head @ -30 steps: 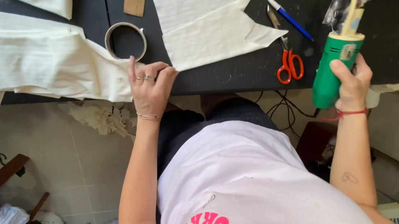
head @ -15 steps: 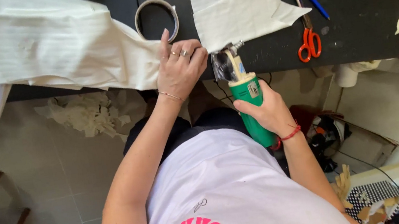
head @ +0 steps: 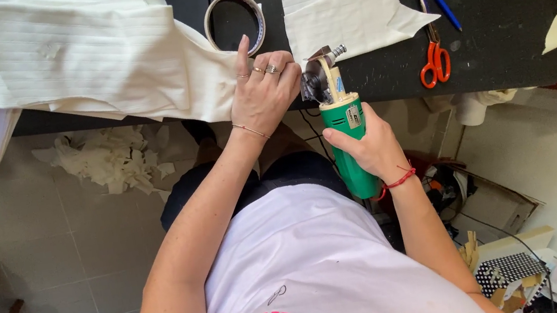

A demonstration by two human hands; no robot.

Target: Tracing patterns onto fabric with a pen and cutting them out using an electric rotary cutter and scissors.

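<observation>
Now left hand (head: 267, 92) flat, fingers spread, pinning cream fabric (head: 103, 65) at near table edge (head: 502, 75). Right hand (head: 365, 147) wrapped round green electric cutter (head: 345, 132), blade end beside fabric. Fabric soft, light (likely slides); cutter probably hefty, grip body. Scissors (head: 433, 56) toward right edge.

White printed tee, dark trousers; left hand (head: 263, 95) ringed, thin bracelet; right hand (head: 365, 147) red wrist cord.

Black worktable (head: 512, 48) above pale tiled floor (head: 48, 242).
</observation>
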